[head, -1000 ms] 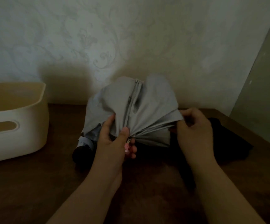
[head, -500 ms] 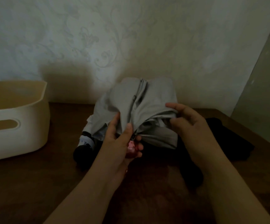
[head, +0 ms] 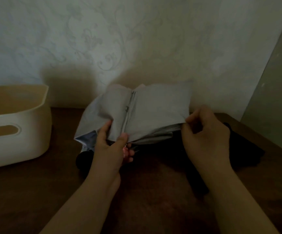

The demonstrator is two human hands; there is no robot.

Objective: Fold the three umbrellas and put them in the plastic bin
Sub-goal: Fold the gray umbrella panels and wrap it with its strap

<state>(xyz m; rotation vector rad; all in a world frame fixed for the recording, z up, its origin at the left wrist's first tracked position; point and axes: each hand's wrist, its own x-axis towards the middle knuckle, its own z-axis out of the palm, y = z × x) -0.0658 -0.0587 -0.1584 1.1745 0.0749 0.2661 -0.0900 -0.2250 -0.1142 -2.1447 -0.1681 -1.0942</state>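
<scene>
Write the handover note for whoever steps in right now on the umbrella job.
Left hand: pinching the grey umbrella canopy at its lower middle.
Right hand: pinching the canopy's right edge, pulling a panel flat.
Black umbrella: lies on the table behind and right of the hands. A dark round object sits left of the left wrist; too dark to identify.
Plastic bin: far left, nothing seen inside.
Done: none binned.
Left: finish pleating and wrapping the grey one, fold the others, bin all three.

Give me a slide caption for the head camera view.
Both hands spread a grey umbrella canopy beside a cream plastic bin.
</scene>
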